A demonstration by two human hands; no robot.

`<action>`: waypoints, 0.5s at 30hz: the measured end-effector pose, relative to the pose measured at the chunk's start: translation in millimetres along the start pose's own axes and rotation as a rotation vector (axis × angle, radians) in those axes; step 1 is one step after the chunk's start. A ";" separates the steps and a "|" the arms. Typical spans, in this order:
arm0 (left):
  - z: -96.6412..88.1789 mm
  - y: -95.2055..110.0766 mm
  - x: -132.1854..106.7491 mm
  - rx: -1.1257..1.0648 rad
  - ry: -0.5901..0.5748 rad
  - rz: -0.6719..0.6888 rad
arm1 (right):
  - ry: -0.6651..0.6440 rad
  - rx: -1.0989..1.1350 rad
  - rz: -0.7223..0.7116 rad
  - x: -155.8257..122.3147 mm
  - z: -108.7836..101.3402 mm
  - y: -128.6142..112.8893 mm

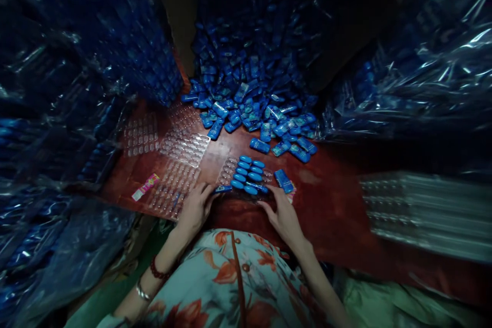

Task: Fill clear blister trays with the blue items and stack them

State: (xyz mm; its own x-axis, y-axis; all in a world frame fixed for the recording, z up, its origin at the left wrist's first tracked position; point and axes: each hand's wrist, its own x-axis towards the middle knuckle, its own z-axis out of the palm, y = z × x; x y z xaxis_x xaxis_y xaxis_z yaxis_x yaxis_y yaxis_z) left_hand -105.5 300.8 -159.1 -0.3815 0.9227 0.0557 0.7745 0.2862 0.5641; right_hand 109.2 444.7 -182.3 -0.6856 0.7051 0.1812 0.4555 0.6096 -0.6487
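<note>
A clear plastic blister tray (227, 170) lies at the near edge of a red-brown table, with several small blue items (248, 171) set in its pockets. My left hand (197, 206) is at the tray's left corner, fingers pinched on a blue item (223, 189). My right hand (283, 214) rests at the tray's right near corner, fingers curled and touching a blue item in the front row. One loose blue item (284, 180) lies just right of the tray.
A big heap of loose blue items (249, 97) fills the far middle of the table (330, 200). Empty clear trays (180, 164) lie to the left, and a stack of trays (423, 210) stands at right. Plastic-wrapped blue bundles (96, 51) wall in both sides. A pink packet (145, 186) lies at left.
</note>
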 end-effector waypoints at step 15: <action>13.3 24.9 17.2 0.272 -0.256 0.184 | -0.227 -0.427 -0.289 52.9 -15.1 -12.6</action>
State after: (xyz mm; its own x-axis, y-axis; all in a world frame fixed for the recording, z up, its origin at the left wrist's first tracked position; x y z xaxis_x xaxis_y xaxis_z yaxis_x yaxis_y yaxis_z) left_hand -86.1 327.3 -155.1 -0.1128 0.9895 -0.0905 0.9364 0.1364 0.3235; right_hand 75.8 479.8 -153.4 -0.9000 0.4210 0.1130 0.3883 0.8921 -0.2309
